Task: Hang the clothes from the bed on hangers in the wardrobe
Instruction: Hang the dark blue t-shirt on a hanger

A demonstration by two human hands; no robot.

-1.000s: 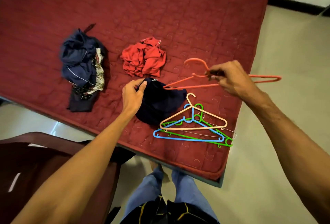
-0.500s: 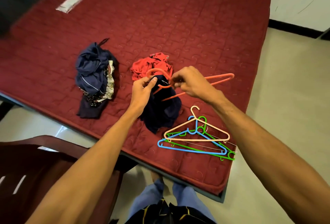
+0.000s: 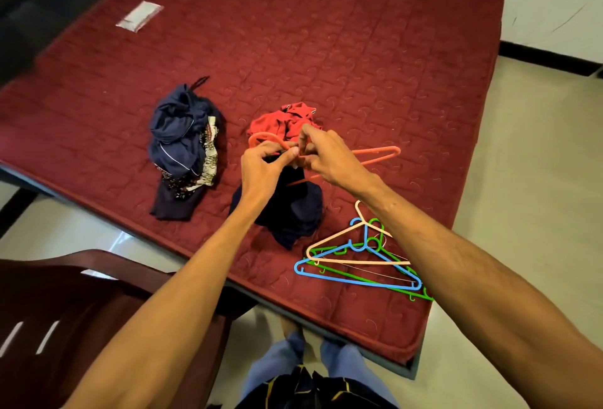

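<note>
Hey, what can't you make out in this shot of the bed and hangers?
Head view only.
- orange hanger: neck hidden behind the left hand and right hand.
- dark garment: bunched, type unclear, partly behind the left forearm.
- white packet: too small to read.
- wardrobe: outside the frame.

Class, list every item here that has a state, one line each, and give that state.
left hand: pinching the navy garment
right hand: gripping the orange hanger
orange hanger: held above bed
navy garment: bunched, top lifted
red garment: crumpled on bed
blue clothes pile: heaped on bed
spare hangers: stacked flat, unused
</note>
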